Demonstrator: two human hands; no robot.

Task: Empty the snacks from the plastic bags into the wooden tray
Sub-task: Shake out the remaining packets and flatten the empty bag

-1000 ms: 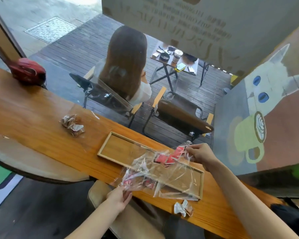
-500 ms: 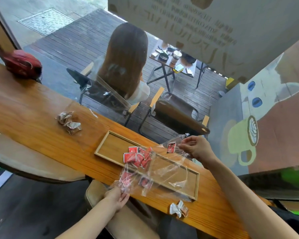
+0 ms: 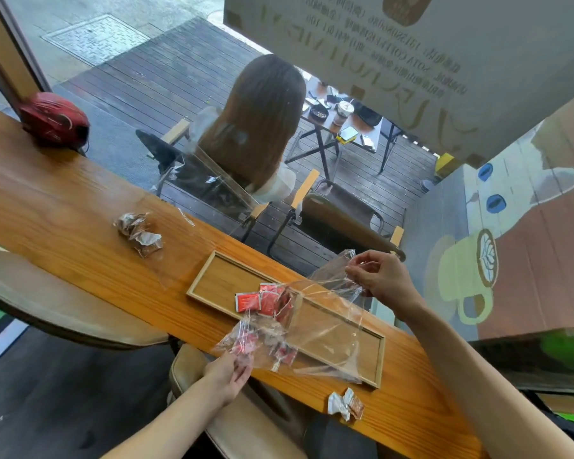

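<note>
A long wooden tray [image 3: 219,279] lies on the wooden counter. Over it I stretch a clear plastic bag [image 3: 325,323]. My right hand [image 3: 378,279] pinches the bag's far upper corner, raised above the tray's far side. My left hand [image 3: 229,372] grips the bag's near end at the counter's front edge. Several red snack packets [image 3: 262,301] lie in the tray's middle. A few more red packets [image 3: 246,342] show through the plastic near my left hand.
A second clear bag of brown snacks [image 3: 140,231] lies on the counter [image 3: 63,207] to the left. Two small wrapped snacks [image 3: 345,404] sit at the front right. A red helmet [image 3: 53,119] rests at the far left. Behind the window a person sits outside.
Red packets have slid out of the bag into the tray's middle. My right hand has lifted the bag's far end higher. My left hand keeps its hold on the near end.
</note>
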